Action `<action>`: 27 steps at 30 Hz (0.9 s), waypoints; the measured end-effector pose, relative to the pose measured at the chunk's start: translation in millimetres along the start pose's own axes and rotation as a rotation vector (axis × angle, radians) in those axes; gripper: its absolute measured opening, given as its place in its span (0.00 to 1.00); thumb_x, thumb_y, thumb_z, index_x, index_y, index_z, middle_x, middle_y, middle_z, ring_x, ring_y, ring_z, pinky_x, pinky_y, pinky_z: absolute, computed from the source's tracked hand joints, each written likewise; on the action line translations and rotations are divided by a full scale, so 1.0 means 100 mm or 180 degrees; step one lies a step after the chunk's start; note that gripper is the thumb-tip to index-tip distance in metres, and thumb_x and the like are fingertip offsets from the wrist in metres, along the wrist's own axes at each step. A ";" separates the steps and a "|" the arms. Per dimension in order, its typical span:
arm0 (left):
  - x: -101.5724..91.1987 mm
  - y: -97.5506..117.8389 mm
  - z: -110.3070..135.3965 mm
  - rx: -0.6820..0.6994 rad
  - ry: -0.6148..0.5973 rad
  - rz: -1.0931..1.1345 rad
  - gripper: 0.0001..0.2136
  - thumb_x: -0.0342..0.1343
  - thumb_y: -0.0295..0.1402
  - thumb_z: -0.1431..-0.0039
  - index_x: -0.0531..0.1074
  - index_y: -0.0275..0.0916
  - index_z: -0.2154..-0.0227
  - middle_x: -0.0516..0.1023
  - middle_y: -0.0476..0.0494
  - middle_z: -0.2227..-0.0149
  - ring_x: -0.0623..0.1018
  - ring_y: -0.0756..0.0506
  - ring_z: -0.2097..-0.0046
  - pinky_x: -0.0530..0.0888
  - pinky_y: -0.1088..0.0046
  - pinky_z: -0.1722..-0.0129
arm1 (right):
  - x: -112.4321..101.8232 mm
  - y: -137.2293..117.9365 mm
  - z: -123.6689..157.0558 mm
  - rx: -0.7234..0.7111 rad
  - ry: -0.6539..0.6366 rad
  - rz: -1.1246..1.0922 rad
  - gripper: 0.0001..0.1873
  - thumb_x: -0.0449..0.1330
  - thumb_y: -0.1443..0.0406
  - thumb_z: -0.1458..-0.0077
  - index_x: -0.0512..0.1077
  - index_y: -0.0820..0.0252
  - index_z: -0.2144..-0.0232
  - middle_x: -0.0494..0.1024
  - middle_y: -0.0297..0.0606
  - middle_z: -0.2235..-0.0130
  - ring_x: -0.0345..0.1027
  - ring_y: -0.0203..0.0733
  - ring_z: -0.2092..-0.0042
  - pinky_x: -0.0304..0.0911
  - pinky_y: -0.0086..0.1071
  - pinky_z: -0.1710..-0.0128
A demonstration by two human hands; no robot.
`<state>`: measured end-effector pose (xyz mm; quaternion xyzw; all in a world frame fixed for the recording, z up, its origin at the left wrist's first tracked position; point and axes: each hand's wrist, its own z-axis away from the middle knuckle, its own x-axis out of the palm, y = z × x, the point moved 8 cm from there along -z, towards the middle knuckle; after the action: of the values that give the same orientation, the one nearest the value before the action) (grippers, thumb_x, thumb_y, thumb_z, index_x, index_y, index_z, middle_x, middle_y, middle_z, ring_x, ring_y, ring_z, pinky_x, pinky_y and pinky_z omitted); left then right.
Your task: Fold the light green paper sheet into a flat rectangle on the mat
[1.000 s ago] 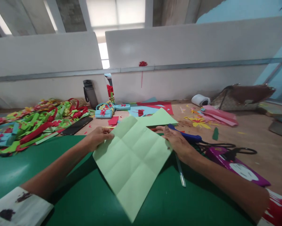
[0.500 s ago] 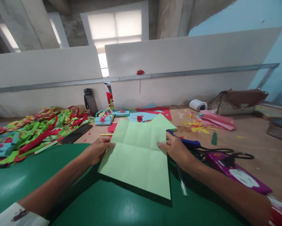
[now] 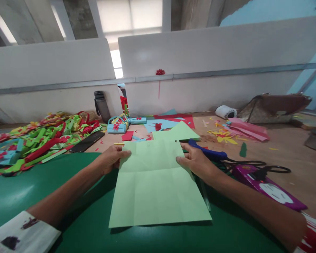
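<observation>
A light green sheet of paper with straight crease lines is spread between my hands, its near edge over the green table surface. My left hand pinches its upper left edge, thumb on top. At the upper right edge my right hand grips it the same way. Another light green paper piece lies just beyond the sheet. A blue glue gun rests beside my right hand. Under the sheet's right edge a clear stick is partly hidden.
A purple power strip with black cables sits right. Left are a phone, a heap of red and green paper strips and a dark bottle. Small blue paper bags, pink paper and a handbag stand farther back.
The sheet has turned and tipped flatter, its near edge now lying level and closer to me. Both hands keep hold of it. The camera view has tilted slightly downward.
</observation>
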<state>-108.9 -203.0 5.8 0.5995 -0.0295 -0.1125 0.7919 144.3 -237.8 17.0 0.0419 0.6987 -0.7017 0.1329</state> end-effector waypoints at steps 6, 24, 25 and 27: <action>-0.02 0.00 -0.01 0.0013 0.0024 -0.0042 0.18 0.66 0.39 0.66 0.68 0.34 0.74 0.73 0.50 0.80 0.71 0.51 0.81 0.64 0.78 0.83 | -0.04 -0.03 -0.01 -0.0150 0.0114 0.0445 0.29 0.55 0.62 0.50 0.58 0.65 0.46 0.72 0.31 0.78 0.64 0.35 0.78 0.55 0.27 0.80; -0.14 -0.10 0.03 -0.0051 0.0124 -0.0167 0.13 0.63 0.39 0.61 0.70 0.37 0.73 0.76 0.46 0.77 0.75 0.46 0.75 0.68 0.74 0.79 | 0.08 -0.12 0.28 -0.1427 -0.0020 0.3147 0.25 0.51 0.70 0.49 0.66 0.55 0.48 0.76 0.43 0.59 0.70 0.47 0.60 0.66 0.38 0.62; -0.14 -0.10 0.03 -0.0059 0.0117 -0.0181 0.13 0.63 0.39 0.60 0.71 0.37 0.73 0.76 0.46 0.77 0.75 0.45 0.74 0.69 0.74 0.78 | 0.09 -0.14 0.33 -0.1614 0.0052 0.3251 0.23 0.51 0.70 0.49 0.68 0.56 0.50 0.75 0.44 0.60 0.70 0.46 0.61 0.66 0.37 0.64; -0.14 -0.10 0.02 -0.0066 0.0104 -0.0204 0.13 0.63 0.38 0.60 0.71 0.38 0.72 0.76 0.45 0.78 0.76 0.44 0.73 0.69 0.73 0.77 | 0.13 -0.22 0.43 -0.2059 0.0189 0.3408 0.21 0.50 0.72 0.48 0.70 0.57 0.53 0.73 0.46 0.60 0.68 0.46 0.61 0.66 0.36 0.67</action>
<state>-124.3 -204.8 -2.0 0.5937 0.0039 -0.1283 0.7944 131.5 -282.4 35.9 0.3632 0.7613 -0.2894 0.4525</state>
